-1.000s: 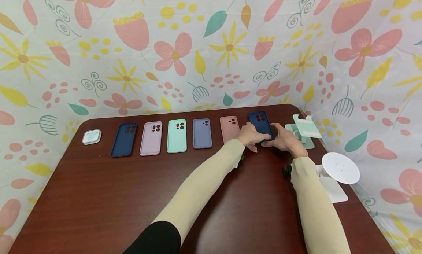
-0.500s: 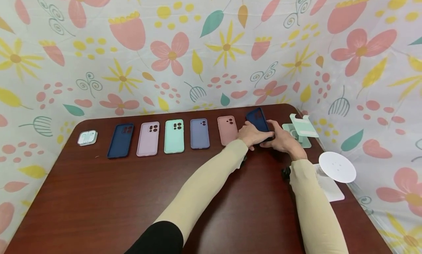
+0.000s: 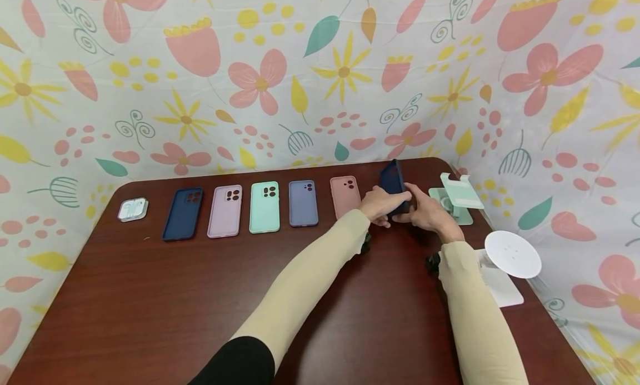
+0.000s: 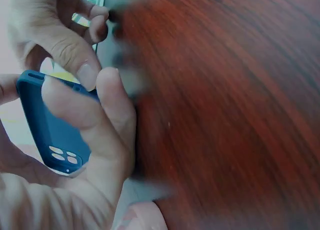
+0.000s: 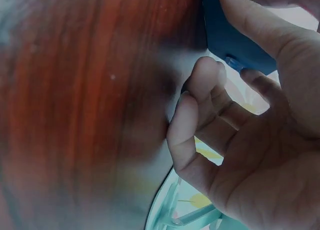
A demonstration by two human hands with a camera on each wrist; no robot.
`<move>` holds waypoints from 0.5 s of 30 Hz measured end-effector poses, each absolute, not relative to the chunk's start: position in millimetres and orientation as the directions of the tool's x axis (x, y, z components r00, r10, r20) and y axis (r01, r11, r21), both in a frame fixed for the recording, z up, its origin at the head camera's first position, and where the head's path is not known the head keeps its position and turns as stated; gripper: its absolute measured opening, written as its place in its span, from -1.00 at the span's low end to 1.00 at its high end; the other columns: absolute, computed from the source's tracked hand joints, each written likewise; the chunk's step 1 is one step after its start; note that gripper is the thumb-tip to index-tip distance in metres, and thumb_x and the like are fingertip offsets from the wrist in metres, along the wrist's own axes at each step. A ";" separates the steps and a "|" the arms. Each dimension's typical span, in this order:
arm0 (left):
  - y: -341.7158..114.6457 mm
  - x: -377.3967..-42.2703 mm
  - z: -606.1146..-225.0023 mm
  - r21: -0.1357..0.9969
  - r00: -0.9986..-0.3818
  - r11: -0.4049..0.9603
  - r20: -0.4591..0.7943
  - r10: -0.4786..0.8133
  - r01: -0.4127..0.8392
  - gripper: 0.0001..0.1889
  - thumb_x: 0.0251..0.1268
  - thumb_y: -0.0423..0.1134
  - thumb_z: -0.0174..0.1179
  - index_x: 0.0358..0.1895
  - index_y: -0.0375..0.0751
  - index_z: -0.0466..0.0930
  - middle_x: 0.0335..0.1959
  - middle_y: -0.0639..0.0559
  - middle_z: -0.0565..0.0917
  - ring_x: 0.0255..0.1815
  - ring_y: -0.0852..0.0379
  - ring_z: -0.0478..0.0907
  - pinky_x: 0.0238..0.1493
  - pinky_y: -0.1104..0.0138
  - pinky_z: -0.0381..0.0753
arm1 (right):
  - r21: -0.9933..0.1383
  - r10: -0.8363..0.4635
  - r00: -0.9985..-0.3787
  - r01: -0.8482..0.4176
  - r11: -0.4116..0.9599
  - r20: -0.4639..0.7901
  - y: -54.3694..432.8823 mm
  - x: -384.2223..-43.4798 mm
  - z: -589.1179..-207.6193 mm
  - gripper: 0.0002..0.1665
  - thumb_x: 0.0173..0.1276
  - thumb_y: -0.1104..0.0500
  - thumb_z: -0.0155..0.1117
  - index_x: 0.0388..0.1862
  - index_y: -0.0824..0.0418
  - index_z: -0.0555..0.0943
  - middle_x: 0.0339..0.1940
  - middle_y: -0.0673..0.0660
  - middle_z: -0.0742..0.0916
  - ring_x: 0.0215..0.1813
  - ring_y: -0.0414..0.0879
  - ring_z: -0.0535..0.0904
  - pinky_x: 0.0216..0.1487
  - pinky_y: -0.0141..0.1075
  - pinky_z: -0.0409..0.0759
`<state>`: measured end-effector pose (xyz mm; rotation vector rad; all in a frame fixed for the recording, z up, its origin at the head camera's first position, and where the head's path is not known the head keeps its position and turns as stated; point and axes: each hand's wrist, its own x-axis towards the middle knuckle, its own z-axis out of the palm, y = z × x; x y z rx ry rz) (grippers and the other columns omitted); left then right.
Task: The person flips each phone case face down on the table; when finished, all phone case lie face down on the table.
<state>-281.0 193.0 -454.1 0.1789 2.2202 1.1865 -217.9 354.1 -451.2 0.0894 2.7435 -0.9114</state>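
Observation:
A dark blue phone case stands tilted up on its long edge at the back right of the table. My left hand grips it from the left, the thumb across its open inner side. In the left wrist view, the camera holes show at the far end of the case. From the right, my right hand pinches the case's near end between thumb and index finger. The right wrist view has the case's edge between those two, the other fingers curled loosely near the tabletop.
Left of my hands lie phone cases in a row: pink, lavender-blue, mint, pale lilac and dark blue. A small clear box lies far left. A mint stand and white stand occupy the right side.
The dark blue case was lying nearly flat with its back up. Both hands have tipped it up onto its side, and they stay in nearly the same spot.

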 end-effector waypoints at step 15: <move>145.3 -283.6 -432.9 0.932 -0.774 0.266 -0.353 0.525 -0.245 -0.22 0.51 -0.09 0.44 0.63 -0.26 0.28 -0.02 -0.42 0.80 -0.52 0.13 0.67 0.17 -0.05 0.86 | -0.519 0.004 -0.928 0.212 0.828 -0.372 347.7 -229.4 -450.2 0.27 0.50 -0.24 0.46 0.86 0.17 -0.07 0.77 0.52 0.21 0.66 0.56 0.26 0.59 0.47 0.36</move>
